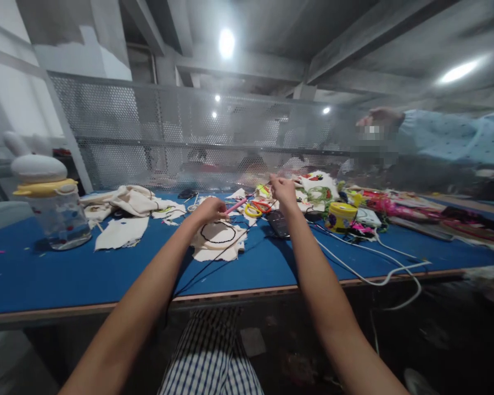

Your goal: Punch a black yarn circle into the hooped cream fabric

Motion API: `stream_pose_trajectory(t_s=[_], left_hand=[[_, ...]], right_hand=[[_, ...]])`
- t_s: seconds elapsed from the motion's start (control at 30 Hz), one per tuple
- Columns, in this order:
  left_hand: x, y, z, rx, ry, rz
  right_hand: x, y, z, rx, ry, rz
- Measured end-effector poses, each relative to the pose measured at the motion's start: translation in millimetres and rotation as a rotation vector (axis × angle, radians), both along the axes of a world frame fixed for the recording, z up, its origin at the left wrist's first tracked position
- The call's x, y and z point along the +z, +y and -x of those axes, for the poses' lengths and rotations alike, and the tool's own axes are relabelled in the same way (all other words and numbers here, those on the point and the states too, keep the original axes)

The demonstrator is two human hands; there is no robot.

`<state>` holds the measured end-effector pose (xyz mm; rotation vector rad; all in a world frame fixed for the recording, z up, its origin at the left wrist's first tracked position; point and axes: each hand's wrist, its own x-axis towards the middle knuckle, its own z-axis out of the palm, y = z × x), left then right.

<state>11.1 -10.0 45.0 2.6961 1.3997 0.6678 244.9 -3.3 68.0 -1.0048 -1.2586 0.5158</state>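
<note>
My left hand (211,212) is closed around a pink pen-shaped tool (236,207), which slants up to the right. Just below it lies an off-white cloth (214,253) in a round hoop, with a black outlined circle (218,233) on it. A dark thread (208,264) runs from the cloth's area toward the table's front edge. To the right and higher up, my right hand (284,192) has its fingertips pinched together. A thin line seems to run between the tool and these fingertips; what they hold is too small to make out.
A rabbit-topped water bottle (60,214) stands left, beside cloth pieces (125,230). Yellow and orange rings (253,210), a dark phone-like object (278,224), a yellow tub (341,217) and white cables (366,277) lie rightward. Another person's sleeved arm (448,134) reaches in at right.
</note>
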Motion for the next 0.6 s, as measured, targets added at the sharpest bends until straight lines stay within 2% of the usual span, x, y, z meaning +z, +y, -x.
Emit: stream_pose_trajectory(t_s=[0.13, 0.23, 0.3, 0.43, 0.5, 0.6], left_hand=[[3.6, 3.0, 1.2, -0.035, 0.034, 0.036], [5.7, 3.7, 4.4, -0.031, -0.034, 0.083], [7.5, 4.6, 7.6, -0.012, -0.09, 0.115], [8.7, 8.5, 14.5, -0.021, -0.183, 0.217], [6.5, 11.2, 16.7, -0.032, -0.214, 0.267], [0.3, 16.5, 18.4, -0.043, -0.245, 0.271]], right_hand=[[1.1, -7.9, -17.2, 0.335, 0.396, 0.228], [4.4, -13.9, -32.4, 0.521, 0.582, 0.199], [7.6, -14.3, -43.0, 0.569, 0.623, 0.141], [20.9, -4.1, -59.1, 0.493, 0.513, 0.179], [33.0, 4.5, -62.0, 0.408, 0.38, 0.199], [55.7, 16.6, -59.7, 0.236, 0.18, 0.116]])
